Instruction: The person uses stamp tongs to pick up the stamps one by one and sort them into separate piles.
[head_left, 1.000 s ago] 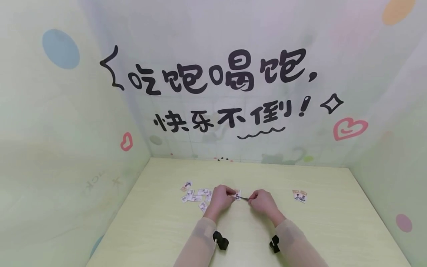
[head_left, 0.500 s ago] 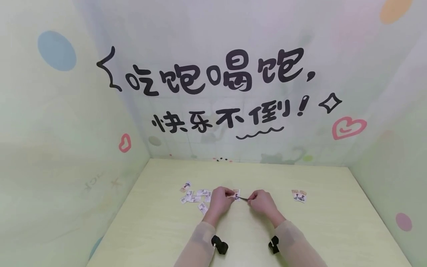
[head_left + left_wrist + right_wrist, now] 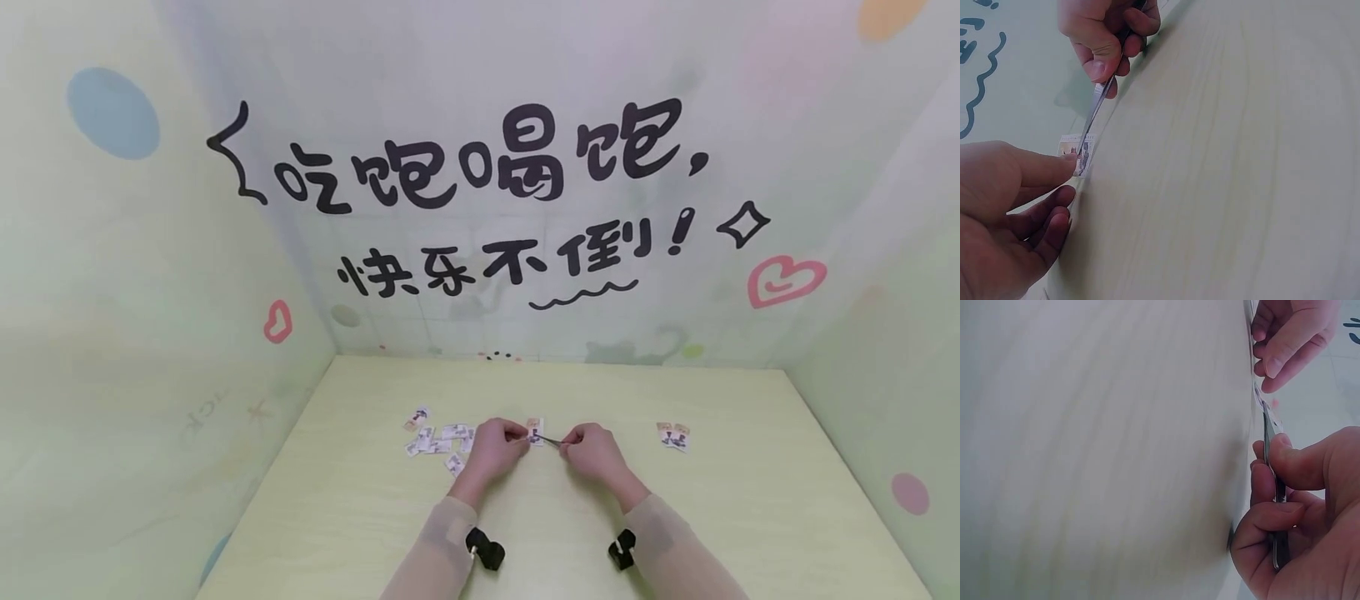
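Low in the frame, the right hand [image 3: 595, 452] is curling round tweezers [image 3: 1096, 103]; the left hand [image 3: 495, 454] is bending, touching a card [image 3: 1069, 145], its hold unclear.

Passage over tabletop [image 3: 637, 404] between right hand [image 3: 595, 452] and 2 cards [image 3: 676, 437], with card cluster [image 3: 438, 447] as obstacle beside left hand [image 3: 495, 450]

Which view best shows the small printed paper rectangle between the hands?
Left wrist: the paper rectangle is largest there, printed face visible, though silver metal tweezers cross it. Head shows it tiny; right wrist, only a narrow sliver.
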`<state>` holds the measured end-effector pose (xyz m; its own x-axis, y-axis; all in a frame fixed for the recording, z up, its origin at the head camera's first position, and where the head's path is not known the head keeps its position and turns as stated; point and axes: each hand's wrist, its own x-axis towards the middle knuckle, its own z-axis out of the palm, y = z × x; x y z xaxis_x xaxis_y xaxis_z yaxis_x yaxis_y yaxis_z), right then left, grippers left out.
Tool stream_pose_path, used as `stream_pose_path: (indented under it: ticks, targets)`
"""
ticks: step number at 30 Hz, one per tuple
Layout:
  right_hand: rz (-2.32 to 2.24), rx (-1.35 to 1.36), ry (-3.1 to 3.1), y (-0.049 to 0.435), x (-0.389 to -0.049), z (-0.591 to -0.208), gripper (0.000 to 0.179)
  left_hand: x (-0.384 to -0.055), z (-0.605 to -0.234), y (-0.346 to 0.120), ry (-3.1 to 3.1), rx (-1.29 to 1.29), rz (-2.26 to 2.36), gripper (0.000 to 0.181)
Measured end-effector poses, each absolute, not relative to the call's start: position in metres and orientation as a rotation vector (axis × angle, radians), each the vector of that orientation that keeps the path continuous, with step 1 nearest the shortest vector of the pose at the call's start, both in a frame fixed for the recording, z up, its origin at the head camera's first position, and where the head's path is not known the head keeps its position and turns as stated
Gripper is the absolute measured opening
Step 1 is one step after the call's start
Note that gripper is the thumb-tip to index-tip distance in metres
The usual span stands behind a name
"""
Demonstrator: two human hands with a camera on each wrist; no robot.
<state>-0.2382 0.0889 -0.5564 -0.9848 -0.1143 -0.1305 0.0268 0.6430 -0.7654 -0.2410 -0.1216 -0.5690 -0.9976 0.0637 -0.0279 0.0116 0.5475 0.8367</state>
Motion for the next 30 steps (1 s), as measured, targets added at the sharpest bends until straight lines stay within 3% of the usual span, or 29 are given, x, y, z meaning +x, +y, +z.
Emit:
stream_pose_path:
  ticks: [16, 30]
  targets:
    - [-1.317, -0.03, 2.678, 0.115, -0.241, -0.555, 0.005, -0.242, -0.561, -0.13, 2.72, 0.165, 1.491, 0.021]
    - [-1.332, 0.024, 2.683, 0.159, -0.234, -0.557, 0.008, -0.233, -0.556, -0.195, 2.815, 0.078, 1.528, 0.018]
